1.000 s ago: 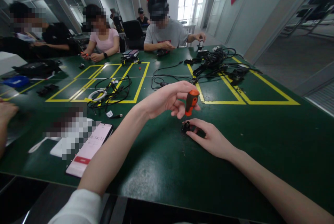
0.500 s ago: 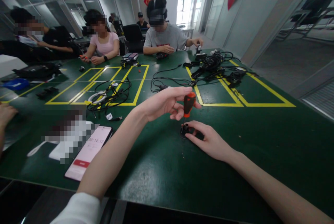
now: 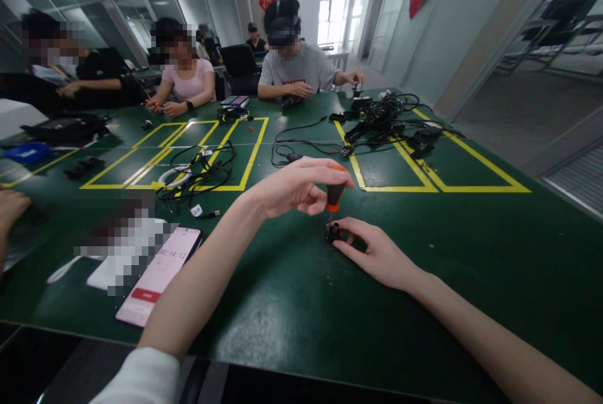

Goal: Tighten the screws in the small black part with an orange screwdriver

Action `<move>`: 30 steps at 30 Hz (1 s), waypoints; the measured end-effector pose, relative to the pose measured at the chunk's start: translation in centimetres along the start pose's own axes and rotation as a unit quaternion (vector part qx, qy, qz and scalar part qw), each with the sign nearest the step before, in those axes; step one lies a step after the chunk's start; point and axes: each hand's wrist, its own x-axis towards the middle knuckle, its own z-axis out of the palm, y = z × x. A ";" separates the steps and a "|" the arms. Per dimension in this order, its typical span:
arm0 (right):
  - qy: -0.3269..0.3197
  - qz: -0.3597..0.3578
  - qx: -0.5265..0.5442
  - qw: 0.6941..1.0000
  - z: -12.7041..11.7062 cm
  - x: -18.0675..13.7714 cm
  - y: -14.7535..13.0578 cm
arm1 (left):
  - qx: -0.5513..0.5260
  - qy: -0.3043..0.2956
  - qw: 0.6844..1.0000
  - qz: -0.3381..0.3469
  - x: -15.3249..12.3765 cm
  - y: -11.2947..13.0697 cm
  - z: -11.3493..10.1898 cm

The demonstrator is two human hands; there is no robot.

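My left hand (image 3: pixel 308 185) is closed on the top of a screwdriver (image 3: pixel 334 196) with a black and orange handle. The screwdriver stands nearly upright, its thin shaft reaching down to a small round black part (image 3: pixel 332 235) on the green table. Thumb and forefinger of my right hand (image 3: pixel 365 242) pinch that part from the right and keep it against the tabletop. What the screwdriver's tip touches inside the part is too small to make out.
On the green table (image 3: pixel 282 328) a phone (image 3: pixel 162 272) showing a timer lies left of my forearm. Coiled black cables (image 3: pixel 202 168) lie beyond it, and a larger cable heap (image 3: pixel 381 115) sits at the far right. Co-workers (image 3: pixel 296 65) sit across the table.
My left hand's fingers have shifted around the screwdriver's handle, which now stands more upright and slightly further left. My right hand and the black part have stayed in place.
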 end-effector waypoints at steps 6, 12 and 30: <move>-0.004 0.014 0.003 1.000 -0.1 0.0 -0.1 | -0.037 -0.024 0.999 -0.026 0.5 -0.4 -0.6; -0.006 0.013 0.003 1.000 -0.1 0.0 -0.2 | -0.044 -0.019 0.999 0.002 0.5 -0.3 -0.3; -0.006 0.010 -0.007 1.000 -0.1 0.0 -0.1 | -0.035 -0.020 0.999 0.005 0.6 -0.6 -0.3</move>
